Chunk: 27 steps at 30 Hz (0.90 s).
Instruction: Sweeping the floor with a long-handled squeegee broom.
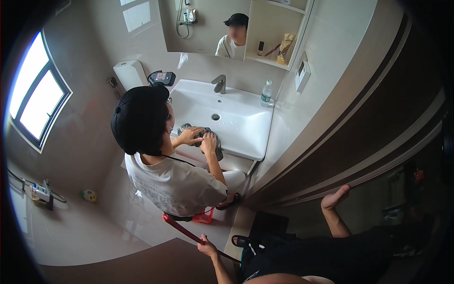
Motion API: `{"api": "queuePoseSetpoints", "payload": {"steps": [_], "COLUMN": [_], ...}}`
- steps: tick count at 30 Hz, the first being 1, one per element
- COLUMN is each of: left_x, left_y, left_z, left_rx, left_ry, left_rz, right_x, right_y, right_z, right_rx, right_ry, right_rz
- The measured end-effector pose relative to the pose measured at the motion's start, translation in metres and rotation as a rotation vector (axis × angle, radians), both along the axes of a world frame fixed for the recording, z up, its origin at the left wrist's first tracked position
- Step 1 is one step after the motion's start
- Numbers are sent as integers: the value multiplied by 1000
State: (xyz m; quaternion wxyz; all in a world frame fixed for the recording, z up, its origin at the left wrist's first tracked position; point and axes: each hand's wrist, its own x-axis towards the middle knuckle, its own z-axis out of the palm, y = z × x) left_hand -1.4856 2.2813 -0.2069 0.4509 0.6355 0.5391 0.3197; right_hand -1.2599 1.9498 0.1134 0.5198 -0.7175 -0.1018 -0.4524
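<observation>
My left hand (206, 246) is closed around a long red pole (182, 229), which slants from its thick upper end near the other person's back down toward my legs. What is fixed to the lower end of the pole is hidden. My right hand (336, 196) rests against the edge of the brown door frame (302, 201), fingers held out and nothing seen in them. In front of me a person in a black cap (138, 120) and white T-shirt leans over a white washbasin (236, 130). That person's two hands press a dark grey cloth (218, 150) on the basin's front rim.
A grey faucet (219, 84) and a plastic bottle (266, 93) stand on the basin. Behind it hangs a mirror cabinet (203, 28). A red plastic object (203, 216) is on the floor by the person. A yellow-and-white bottle (88, 195) stands at the left.
</observation>
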Motion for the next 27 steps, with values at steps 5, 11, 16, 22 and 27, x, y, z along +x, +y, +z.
{"api": "queuePoseSetpoints", "payload": {"steps": [5, 11, 16, 22, 27], "left_x": [3, 9, 2, 18, 10], "left_y": [-5, -10, -3, -13, -17], "left_z": [4, 11, -7, 22, 22], "left_rx": [-6, -19, -93, -5, 5], "left_ry": [-7, 7, -54, 37, 18], "left_rz": [-6, -26, 49, -10, 12], "right_x": [-1, -3, 1, 1, -1], "right_y": [-2, -10, 6, -2, -5], "right_z": [-3, -7, -2, -4, -5], "right_rx": [15, 7, 16, 68, -32], "right_ry": [-18, -32, -71, -70, -56], "right_rz": [2, 23, -66, 32, 35]}}
